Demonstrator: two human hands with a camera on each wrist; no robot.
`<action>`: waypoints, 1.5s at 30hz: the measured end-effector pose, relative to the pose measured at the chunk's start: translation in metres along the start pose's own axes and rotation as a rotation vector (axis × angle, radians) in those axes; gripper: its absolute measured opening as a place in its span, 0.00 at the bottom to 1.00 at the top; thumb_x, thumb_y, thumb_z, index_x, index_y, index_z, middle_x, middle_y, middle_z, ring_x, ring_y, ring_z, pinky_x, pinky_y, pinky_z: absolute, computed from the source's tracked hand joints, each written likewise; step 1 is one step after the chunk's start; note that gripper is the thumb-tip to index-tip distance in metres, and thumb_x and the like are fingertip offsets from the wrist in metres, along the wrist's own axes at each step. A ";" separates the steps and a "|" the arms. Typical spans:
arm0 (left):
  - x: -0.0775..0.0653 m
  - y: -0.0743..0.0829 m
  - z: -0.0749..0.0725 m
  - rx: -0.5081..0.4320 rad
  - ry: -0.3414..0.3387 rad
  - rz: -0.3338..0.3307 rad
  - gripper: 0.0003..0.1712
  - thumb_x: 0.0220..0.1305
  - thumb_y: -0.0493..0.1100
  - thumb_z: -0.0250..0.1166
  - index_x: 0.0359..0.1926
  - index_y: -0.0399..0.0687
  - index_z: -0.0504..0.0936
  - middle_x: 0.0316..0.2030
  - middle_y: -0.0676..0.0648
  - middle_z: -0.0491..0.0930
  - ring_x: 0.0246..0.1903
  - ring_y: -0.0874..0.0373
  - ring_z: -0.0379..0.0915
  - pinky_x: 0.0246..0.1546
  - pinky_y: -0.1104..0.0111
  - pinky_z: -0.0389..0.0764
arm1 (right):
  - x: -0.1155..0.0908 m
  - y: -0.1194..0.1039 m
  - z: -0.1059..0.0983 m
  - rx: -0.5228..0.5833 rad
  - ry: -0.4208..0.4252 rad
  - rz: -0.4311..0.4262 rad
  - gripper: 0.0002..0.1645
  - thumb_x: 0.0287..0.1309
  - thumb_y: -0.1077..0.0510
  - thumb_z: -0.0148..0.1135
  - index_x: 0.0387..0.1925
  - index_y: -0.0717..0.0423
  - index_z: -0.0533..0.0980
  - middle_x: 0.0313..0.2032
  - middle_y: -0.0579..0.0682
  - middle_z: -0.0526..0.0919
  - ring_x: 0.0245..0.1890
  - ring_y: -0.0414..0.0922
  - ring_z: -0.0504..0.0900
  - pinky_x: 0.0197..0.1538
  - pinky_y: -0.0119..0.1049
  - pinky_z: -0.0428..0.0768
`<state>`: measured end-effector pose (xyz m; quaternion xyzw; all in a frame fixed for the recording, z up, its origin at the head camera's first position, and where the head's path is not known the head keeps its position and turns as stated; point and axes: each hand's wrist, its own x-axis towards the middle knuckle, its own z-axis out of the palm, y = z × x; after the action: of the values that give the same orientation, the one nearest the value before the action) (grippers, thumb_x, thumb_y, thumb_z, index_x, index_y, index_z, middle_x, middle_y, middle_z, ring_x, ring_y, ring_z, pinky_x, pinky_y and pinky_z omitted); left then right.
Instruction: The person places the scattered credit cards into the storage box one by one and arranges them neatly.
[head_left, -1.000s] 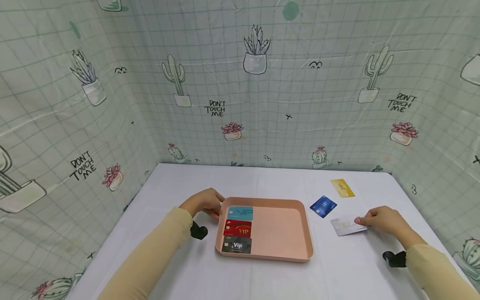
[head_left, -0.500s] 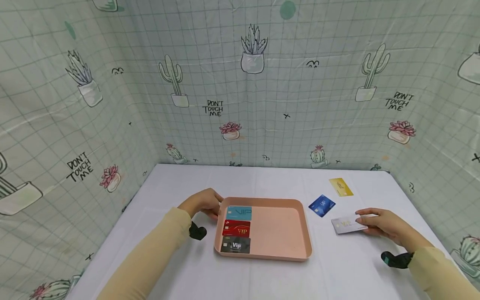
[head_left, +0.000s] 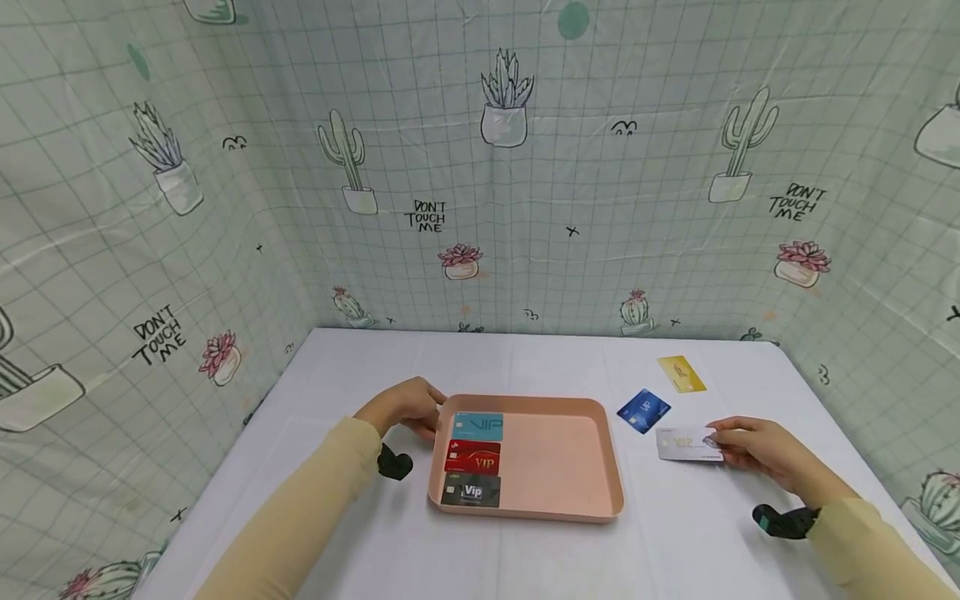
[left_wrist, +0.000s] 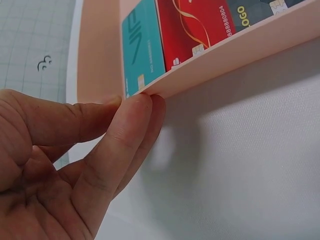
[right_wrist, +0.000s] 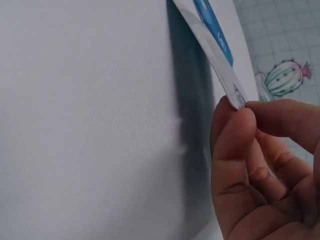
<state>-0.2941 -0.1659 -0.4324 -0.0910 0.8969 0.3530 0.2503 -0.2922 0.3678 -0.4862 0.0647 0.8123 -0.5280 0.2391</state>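
My left hand [head_left: 405, 407] is at the back left corner of a pink tray [head_left: 558, 458]. In the left wrist view, the fingertips [left_wrist: 132, 107] and thumb pinch that corner of the tray wall. Stacked front to back along the tray's left side are a black card [head_left: 471, 490], a red card [head_left: 473, 457] and a teal card [head_left: 478, 427]. At the right, my right hand [head_left: 765, 450] pinches one end of a silver-white VIP card [head_left: 686, 444] between thumb and fingers. The right wrist view has this card [right_wrist: 215, 57] tilted, raised off the cloth.
A blue card [head_left: 643, 411] lies between the tray and my right hand, and a gold card [head_left: 682, 374] farther back. White cloth [head_left: 540, 558] covers the table. A cactus-print curtain [head_left: 525, 192] hangs behind and along the sides.
My right hand has lifted the silver-white card, changed its grip at the card's right end, and shifted it slightly left. The left hand and tray stay in place.
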 end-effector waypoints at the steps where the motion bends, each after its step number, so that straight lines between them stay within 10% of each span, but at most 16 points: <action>1: 0.001 0.000 0.000 -0.005 0.000 -0.003 0.26 0.66 0.32 0.67 0.65 0.39 0.80 0.32 0.43 0.87 0.21 0.57 0.82 0.33 0.67 0.89 | 0.000 -0.001 0.001 0.009 -0.003 -0.004 0.26 0.74 0.55 0.59 0.62 0.71 0.72 0.40 0.46 0.82 0.35 0.39 0.80 0.40 0.28 0.85; 34: 0.003 -0.003 -0.003 -0.029 -0.033 0.004 0.25 0.65 0.30 0.67 0.64 0.37 0.81 0.34 0.43 0.88 0.19 0.59 0.82 0.30 0.68 0.88 | 0.002 -0.061 0.070 0.106 -0.033 -0.093 0.28 0.74 0.58 0.58 0.68 0.71 0.67 0.55 0.61 0.74 0.38 0.40 0.80 0.46 0.30 0.87; 45: 0.001 0.001 -0.003 -0.010 -0.018 -0.009 0.25 0.66 0.31 0.67 0.65 0.37 0.80 0.34 0.43 0.87 0.20 0.58 0.82 0.32 0.68 0.89 | 0.003 -0.074 0.097 0.090 -0.038 -0.146 0.22 0.72 0.60 0.60 0.61 0.71 0.72 0.45 0.53 0.79 0.36 0.40 0.80 0.41 0.28 0.86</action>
<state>-0.2963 -0.1676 -0.4303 -0.0930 0.8925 0.3571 0.2593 -0.2905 0.2490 -0.4584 0.0058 0.7856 -0.5811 0.2124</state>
